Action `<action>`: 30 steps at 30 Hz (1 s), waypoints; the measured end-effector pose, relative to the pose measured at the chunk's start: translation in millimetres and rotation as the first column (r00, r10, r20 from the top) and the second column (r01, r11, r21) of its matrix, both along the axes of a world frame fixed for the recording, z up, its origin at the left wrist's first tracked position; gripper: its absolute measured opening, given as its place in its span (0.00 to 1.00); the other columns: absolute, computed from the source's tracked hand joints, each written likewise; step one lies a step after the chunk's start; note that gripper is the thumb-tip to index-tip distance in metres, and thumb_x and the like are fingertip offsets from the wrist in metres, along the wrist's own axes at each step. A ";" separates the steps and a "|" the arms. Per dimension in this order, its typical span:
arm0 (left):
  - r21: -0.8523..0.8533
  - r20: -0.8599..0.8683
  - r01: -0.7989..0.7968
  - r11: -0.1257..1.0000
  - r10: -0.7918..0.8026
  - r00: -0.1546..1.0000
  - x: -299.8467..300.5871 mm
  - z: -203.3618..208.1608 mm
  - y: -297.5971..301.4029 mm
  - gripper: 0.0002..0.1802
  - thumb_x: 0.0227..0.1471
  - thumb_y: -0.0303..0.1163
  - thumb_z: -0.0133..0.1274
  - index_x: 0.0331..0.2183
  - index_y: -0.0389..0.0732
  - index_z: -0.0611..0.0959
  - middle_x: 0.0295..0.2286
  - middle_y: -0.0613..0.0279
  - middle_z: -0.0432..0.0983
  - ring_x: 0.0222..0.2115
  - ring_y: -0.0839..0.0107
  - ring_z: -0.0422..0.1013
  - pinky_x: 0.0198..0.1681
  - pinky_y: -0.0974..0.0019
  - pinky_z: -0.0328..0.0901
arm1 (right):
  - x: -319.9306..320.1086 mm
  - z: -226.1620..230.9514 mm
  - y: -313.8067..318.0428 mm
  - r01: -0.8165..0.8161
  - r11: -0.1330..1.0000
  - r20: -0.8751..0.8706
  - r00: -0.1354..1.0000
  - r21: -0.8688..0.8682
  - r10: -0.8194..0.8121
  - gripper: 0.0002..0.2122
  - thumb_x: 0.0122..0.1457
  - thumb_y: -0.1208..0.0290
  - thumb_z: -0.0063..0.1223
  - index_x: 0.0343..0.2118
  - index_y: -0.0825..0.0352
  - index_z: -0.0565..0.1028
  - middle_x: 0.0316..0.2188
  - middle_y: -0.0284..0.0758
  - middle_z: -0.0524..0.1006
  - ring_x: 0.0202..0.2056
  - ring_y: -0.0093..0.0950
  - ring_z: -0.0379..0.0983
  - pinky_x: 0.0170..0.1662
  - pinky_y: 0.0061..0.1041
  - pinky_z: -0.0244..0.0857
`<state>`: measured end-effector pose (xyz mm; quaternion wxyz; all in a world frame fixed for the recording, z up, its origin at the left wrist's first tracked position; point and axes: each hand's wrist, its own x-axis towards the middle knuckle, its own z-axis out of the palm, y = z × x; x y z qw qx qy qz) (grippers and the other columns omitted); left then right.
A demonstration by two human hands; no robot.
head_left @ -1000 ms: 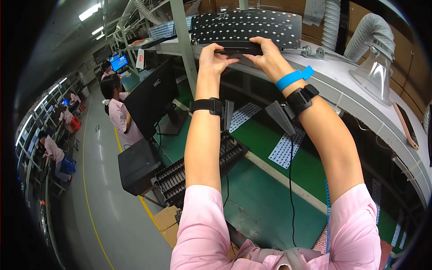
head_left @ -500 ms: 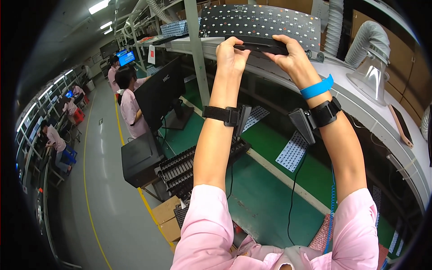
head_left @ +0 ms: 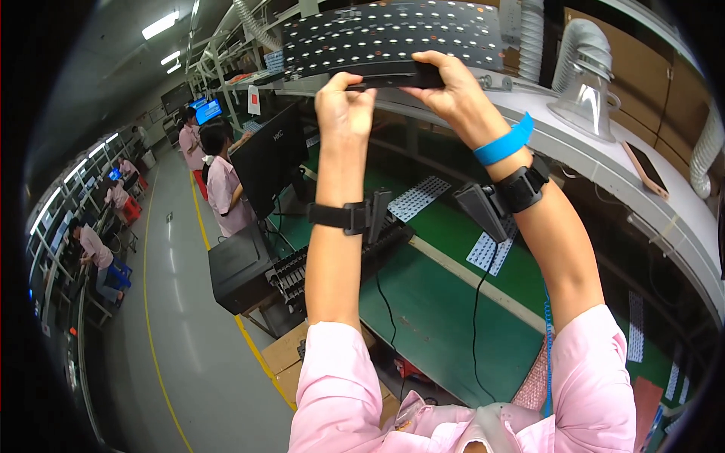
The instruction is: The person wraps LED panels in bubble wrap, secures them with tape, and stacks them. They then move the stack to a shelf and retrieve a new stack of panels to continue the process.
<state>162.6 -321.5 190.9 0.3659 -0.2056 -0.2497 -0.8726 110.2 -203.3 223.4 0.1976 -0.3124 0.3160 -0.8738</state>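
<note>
Black, flat circuit board (head_left: 393, 34) dotted with rows of small white parts, held up at the far side of the workstation, its dotted face in view and part of the pale raised shelf (head_left: 596, 157) hidden behind it. Both grips are clamped on the board's near edge, the bare left hand (head_left: 345, 106) left of its middle and the bare right hand (head_left: 453, 92) right of it, pinching at a plain dark strip; whether this strip is a separate piece cannot be told. Judged from the hold, lifting is done and setting down is not yet done; whether work on the parts remains cannot be told. Blue wristband (head_left: 502, 147) on the right wrist. To the right, on the shelf, stand a clear, funnel-shaped hood (head_left: 585, 106) joined to a grey corrugated duct (head_left: 585, 45) and, nearer, a pink-edged phone (head_left: 647, 170). Below, two pale, dark-dotted sheets (head_left: 419, 198) lie beyond the worn green tabletop (head_left: 430, 317). Left: a black monitor (head_left: 268, 158), with a pink-shirted co-worker (head_left: 223, 185) just beyond.
</note>
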 end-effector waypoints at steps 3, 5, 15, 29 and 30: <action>-0.044 0.004 0.020 0.999 -0.020 1.000 25.5 0.1 14.3 0.10 0.29 0.14 0.43 0.23 0.31 0.69 0.28 0.51 0.66 0.33 0.59 0.63 0.43 0.53 0.55 | 7.6 -2.1 4.1 -0.056 0.998 0.012 0.998 -0.008 0.056 0.08 0.43 0.80 0.46 0.29 0.71 0.65 0.31 0.40 0.68 0.35 0.35 0.66 0.41 0.42 0.61; 0.015 -0.018 -0.054 0.998 0.054 0.998 38.4 0.2 19.7 0.12 0.30 0.14 0.42 0.26 0.29 0.68 0.30 0.50 0.66 0.34 0.59 0.64 0.43 0.57 0.58 | 17.8 -4.0 9.2 -0.089 0.996 0.029 0.996 -0.026 0.090 0.08 0.43 0.80 0.46 0.28 0.71 0.65 0.30 0.40 0.68 0.34 0.35 0.67 0.39 0.41 0.63; 0.006 -0.028 -0.206 0.978 0.206 0.978 74.5 1.7 70.9 0.23 0.30 0.11 0.38 0.36 0.26 0.64 0.36 0.45 0.62 0.40 0.53 0.61 0.45 0.48 0.56 | 47.1 3.1 57.2 -0.043 0.997 0.084 0.996 0.063 0.038 0.06 0.40 0.79 0.48 0.24 0.71 0.67 0.23 0.38 0.70 0.24 0.31 0.69 0.27 0.34 0.68; -0.055 0.171 -0.136 0.989 0.143 0.975 64.2 -18.9 1.1 0.21 0.32 0.14 0.40 0.36 0.26 0.65 0.38 0.46 0.63 0.42 0.54 0.59 0.50 0.50 0.50 | 51.0 -25.5 6.6 0.121 0.992 0.246 0.961 0.024 -0.123 0.09 0.39 0.79 0.48 0.26 0.72 0.67 0.22 0.35 0.69 0.23 0.26 0.69 0.23 0.27 0.67; -0.059 0.178 -0.103 0.993 0.113 0.978 69.6 -22.9 0.8 0.20 0.33 0.14 0.41 0.36 0.26 0.65 0.37 0.46 0.64 0.42 0.54 0.59 0.50 0.51 0.50 | 57.8 -28.7 3.4 0.117 0.993 0.240 0.965 -0.023 -0.108 0.09 0.39 0.79 0.47 0.27 0.72 0.66 0.22 0.34 0.69 0.23 0.25 0.68 0.23 0.25 0.67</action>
